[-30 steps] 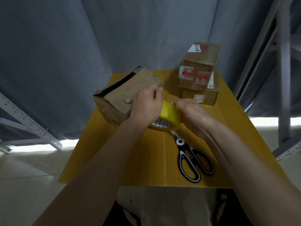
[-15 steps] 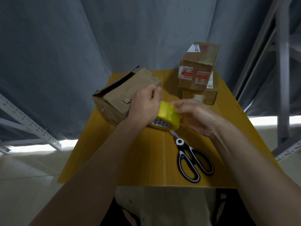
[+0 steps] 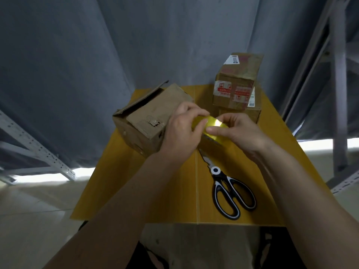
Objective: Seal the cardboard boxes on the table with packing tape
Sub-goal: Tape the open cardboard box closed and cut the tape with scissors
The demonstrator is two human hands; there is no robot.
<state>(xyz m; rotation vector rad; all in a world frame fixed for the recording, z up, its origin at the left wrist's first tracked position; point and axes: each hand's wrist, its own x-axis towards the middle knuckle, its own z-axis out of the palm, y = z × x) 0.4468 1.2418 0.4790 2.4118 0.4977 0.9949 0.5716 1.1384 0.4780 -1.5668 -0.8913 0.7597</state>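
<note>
A roll of yellow packing tape is held above the middle of the yellow table. My left hand grips the roll from the left, fingers curled over its top. My right hand pinches the roll's outer face with thumb and fingertips. An open-flapped brown cardboard box stands just left of my left hand. At the back right, a taped box sits stacked on a lower box.
Black-and-white scissors lie shut on the table, right of centre, near the front edge. Grey curtain hangs behind the table. Metal shelving uprights stand at the left and the right.
Both hands have lifted the tape roll off the table and turned it, so its yellow outer face points up. My right fingers have shifted onto that face.
</note>
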